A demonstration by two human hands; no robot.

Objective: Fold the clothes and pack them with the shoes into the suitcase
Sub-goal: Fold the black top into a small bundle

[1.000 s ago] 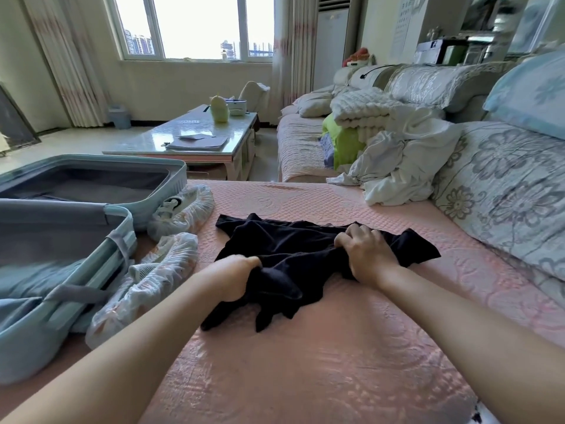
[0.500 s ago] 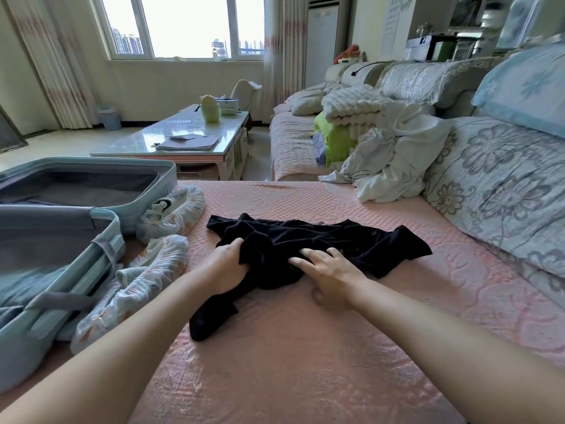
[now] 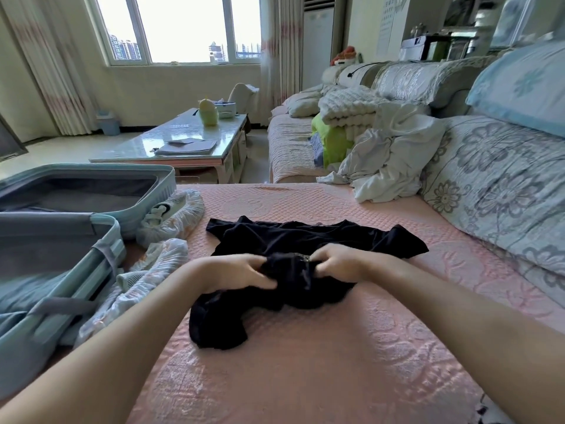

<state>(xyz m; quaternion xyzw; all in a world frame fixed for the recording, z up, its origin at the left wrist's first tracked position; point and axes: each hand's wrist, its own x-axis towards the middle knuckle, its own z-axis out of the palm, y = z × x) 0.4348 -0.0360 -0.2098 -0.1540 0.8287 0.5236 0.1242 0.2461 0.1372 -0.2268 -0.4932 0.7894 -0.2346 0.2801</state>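
A black garment [image 3: 293,243] lies crumpled on the pink quilted cover [image 3: 305,362] in front of me. My left hand [image 3: 244,270] and my right hand [image 3: 339,261] both pinch a bunched fold at its middle, close together. A light blue suitcase [image 3: 116,215] lies open at the left, both halves showing. Two shoes in clear plastic covers sit beside it: one [image 3: 174,218] farther away, one [image 3: 143,276] nearer me.
A pile of white cloth [image 3: 388,157] lies at the far right against flowered cushions [image 3: 495,191]. Folded blankets [image 3: 345,108] and a green item sit on the sofa beyond. A glass coffee table [image 3: 183,145] stands behind the suitcase.
My right hand went from lying flat on the garment to pinching it. My left hand shifted right, and both hands now meet at the bunched middle fold.
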